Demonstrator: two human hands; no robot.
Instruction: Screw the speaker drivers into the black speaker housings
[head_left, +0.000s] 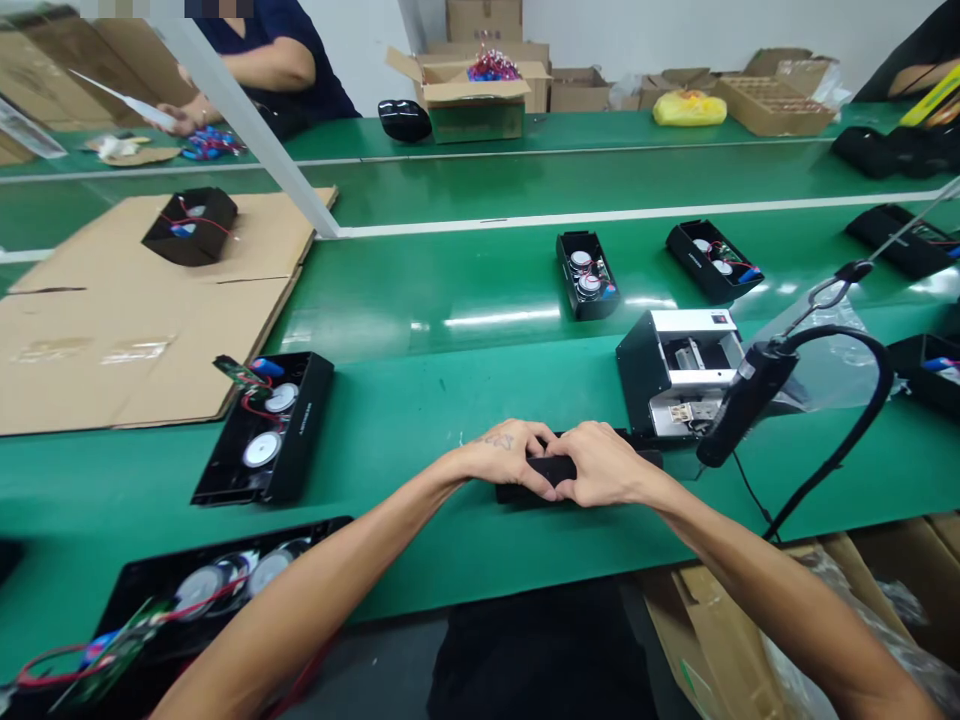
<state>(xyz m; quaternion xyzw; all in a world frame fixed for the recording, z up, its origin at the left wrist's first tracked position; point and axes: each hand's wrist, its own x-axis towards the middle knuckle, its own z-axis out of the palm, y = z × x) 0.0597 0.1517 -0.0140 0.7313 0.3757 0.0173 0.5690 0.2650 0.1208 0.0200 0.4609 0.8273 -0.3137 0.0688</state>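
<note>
Both hands meet on a black speaker case (517, 494) that lies on the green work surface in front of me. My left hand (511, 452) is curled over its left part, thumb along the near side. My right hand (600, 465) grips the right part in the same way, and the two thumbs almost touch. Most of the case is hidden under the fingers. Just behind my right hand stands a black and silver machine (694, 365). To its right hangs a black electric screwdriver (746, 405) with a curved cable.
Open speaker cases with wires and round drivers lie at left (296, 440), near left (142, 570) and on the green belt (587, 275). A cardboard sheet (135, 330) covers the far left. A slanted white post (247, 120) rises there. Across the belt, a person (281, 65) works.
</note>
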